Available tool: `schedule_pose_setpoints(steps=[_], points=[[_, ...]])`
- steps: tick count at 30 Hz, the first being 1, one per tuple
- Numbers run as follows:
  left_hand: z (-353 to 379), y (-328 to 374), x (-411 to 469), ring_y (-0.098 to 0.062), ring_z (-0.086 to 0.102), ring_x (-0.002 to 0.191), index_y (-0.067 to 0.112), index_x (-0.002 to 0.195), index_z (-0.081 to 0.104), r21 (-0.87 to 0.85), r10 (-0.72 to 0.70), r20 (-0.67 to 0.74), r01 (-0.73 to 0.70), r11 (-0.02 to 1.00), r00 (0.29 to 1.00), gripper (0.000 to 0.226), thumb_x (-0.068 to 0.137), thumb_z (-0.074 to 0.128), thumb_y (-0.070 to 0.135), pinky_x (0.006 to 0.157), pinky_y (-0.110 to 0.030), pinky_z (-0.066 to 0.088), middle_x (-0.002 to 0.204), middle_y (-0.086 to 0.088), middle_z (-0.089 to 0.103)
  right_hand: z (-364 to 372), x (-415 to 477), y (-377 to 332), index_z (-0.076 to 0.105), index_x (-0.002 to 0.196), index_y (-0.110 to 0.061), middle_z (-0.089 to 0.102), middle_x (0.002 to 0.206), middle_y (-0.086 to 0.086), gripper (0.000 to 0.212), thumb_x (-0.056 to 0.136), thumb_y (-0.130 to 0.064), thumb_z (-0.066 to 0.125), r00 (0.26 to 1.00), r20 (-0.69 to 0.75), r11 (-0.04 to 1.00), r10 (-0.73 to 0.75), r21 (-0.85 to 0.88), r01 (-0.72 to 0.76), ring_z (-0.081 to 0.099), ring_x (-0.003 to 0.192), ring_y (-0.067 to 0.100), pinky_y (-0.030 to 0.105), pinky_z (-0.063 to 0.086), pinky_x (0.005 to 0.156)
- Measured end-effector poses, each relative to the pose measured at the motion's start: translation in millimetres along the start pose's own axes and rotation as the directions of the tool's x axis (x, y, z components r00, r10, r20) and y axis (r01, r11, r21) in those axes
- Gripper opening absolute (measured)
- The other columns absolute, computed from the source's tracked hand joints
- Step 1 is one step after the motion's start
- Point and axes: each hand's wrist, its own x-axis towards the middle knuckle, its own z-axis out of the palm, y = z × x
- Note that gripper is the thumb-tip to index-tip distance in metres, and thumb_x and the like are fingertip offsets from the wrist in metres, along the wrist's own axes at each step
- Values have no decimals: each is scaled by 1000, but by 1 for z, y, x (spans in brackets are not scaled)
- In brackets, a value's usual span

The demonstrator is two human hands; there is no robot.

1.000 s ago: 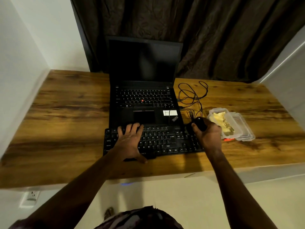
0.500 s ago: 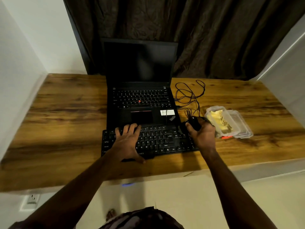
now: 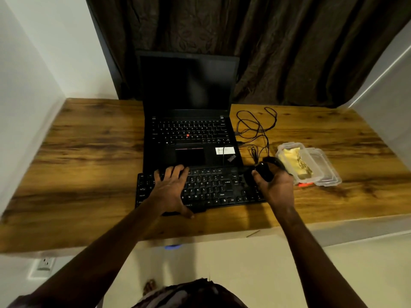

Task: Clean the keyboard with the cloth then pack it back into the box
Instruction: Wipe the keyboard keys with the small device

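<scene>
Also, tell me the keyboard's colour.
The keyboard is black with white key legends; head view.

Wooden tabletop (image 3: pixel 89 165), dark grain. Open black laptop (image 3: pixel 191 134) at centre rear. Black keyboard (image 3: pixel 218 190) against its front edge. Tangled black cable (image 3: pixel 255 125) just right of laptop. Clear plastic container (image 3: pixel 324 172) farther right.

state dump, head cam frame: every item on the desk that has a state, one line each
laptop: lid open, screen dark
keyboard: flat on the desk, under the left hand
left hand: fingers spread, resting on the keys
right hand: grips the mouse
mouse: held at the keyboard's right end
plastic box: open, cloth inside
cable: loose loops on the desk
</scene>
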Motion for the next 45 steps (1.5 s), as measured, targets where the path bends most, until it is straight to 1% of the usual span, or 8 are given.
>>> schedule_pose_setpoints(steps=[3, 8, 12, 18, 24, 37, 42, 45], points=[[0, 0, 1, -28, 4, 147, 20, 157, -5, 0, -5, 2, 5, 1000, 1000, 155, 41, 76, 83, 116, -66, 1, 161, -3, 2, -4, -2, 4, 66, 117, -14, 71, 110, 5, 39, 87, -40, 69, 997, -56, 996, -49, -83, 44, 65, 105, 22, 30, 54, 90], [1, 0, 1, -28, 4, 146, 20, 157, -5, 9, 3, -6, -3, 1000, 1000, 155, 41, 74, 85, 116, -66, 2, 160, -3, 2, 17, -16, -20, 63, 119, -18, 67, 103, -2, 35, 90, -36, 68, 996, 83, 996, -22, -86, 29, 58, 86, -2, 14, 49, 68], [0, -1, 1, -29, 3, 147, 20, 157, -6, 5, 4, 2, -4, 1000, 1000, 155, 41, 74, 85, 116, -67, 2, 160, -3, 1, 24, -15, -19, 62, 121, -21, 71, 106, -2, 38, 88, -39, 69, 991, 134, 1000, -28, 2, 28, 67, 97, 11, 25, 59, 79], [-2, 0, -3, -28, 4, 147, 20, 157, -5, 8, 10, -9, -10, 1000, 1000, 152, 44, 75, 83, 116, -65, 1, 160, -4, 2, -16, 7, 21, 62, 123, -16, 71, 113, 7, 35, 91, -27, 68, 997, -45, 997, -70, 28, 71, 65, 108, 21, 33, 54, 90], [-3, 0, -3, -27, 5, 147, 19, 157, -4, 20, 9, -4, -9, 1000, 1000, 151, 44, 75, 83, 116, -65, 4, 161, -4, 3, -31, 20, 37, 60, 121, -12, 68, 108, 11, 31, 90, -9, 66, 989, -48, 987, -138, -91, 133, 65, 97, 26, 14, 43, 69], [-2, 2, -1, -28, 3, 147, 20, 156, -5, 40, -5, 5, 5, 999, 1000, 153, 43, 74, 84, 115, -68, 5, 161, -2, 1, -66, 39, 35, 61, 126, -7, 64, 111, 7, 44, 85, 4, 70, 835, 519, 969, -182, -50, 242, 59, 100, 15, 0, 44, 71], [-5, 5, -3, -28, 4, 147, 19, 157, -3, 22, -8, 5, 8, 1000, 1000, 152, 44, 77, 81, 115, -68, 6, 160, -3, 3, -52, 54, 33, 61, 120, -12, 65, 108, 8, 38, 86, 3, 67, 831, 457, 940, -316, 33, 339, 63, 102, 25, 41, 56, 86], [-6, 6, -4, -29, 4, 148, 19, 157, -3, 22, -11, 9, 11, 1000, 1000, 151, 45, 78, 80, 115, -68, 6, 160, -4, 3, -42, 56, 31, 59, 120, -22, 65, 111, 7, 39, 88, -1, 65, 870, 357, 937, -341, 57, 344, 62, 104, 25, 44, 56, 88]])
